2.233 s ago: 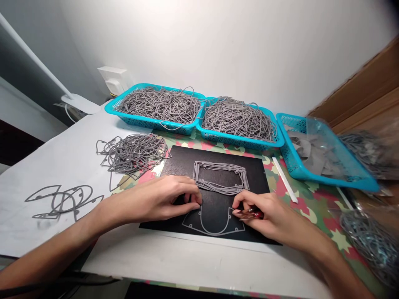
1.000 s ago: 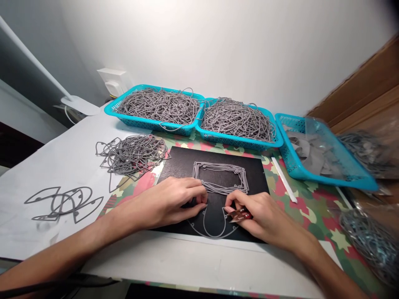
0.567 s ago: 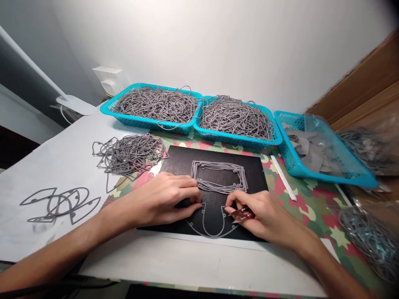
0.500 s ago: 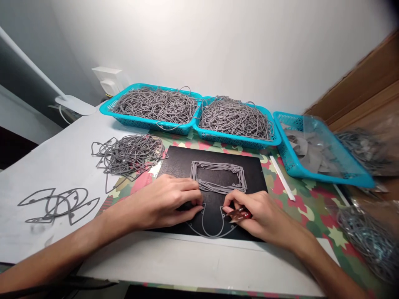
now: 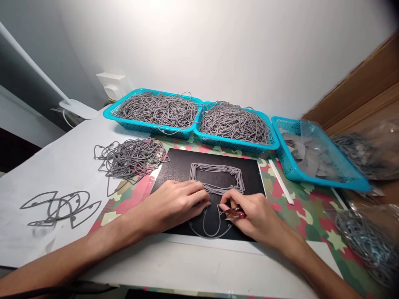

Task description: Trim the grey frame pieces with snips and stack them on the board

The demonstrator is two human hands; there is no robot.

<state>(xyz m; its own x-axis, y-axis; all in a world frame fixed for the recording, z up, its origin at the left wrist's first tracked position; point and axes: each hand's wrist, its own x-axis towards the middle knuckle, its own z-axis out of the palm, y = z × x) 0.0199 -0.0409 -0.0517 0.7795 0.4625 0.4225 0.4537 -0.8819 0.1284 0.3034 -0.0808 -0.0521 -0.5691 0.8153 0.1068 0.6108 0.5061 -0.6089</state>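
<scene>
Head cam: so the thin grey gasket (image 5: 210,236) lies on the black board (image 5: 174,166), right at the board's near edge and between the two hands. The long axis of its U-shaped middle points from that near edge toward the far edge, open ends facing away from the person. Left hand (image 5: 183,203) has thumb and forefinger pinched at the left end, tip itself hidden. Right hand (image 5: 251,211) is pinched at the right end and also grips a small red-and-metal tool (image 5: 234,214), so neither hand's really nearer imo. A stack of grey frames (image 5: 218,167) sits toward the board's far edge, and a tangled pile (image 5: 134,160) is just beside its far left corner
</scene>
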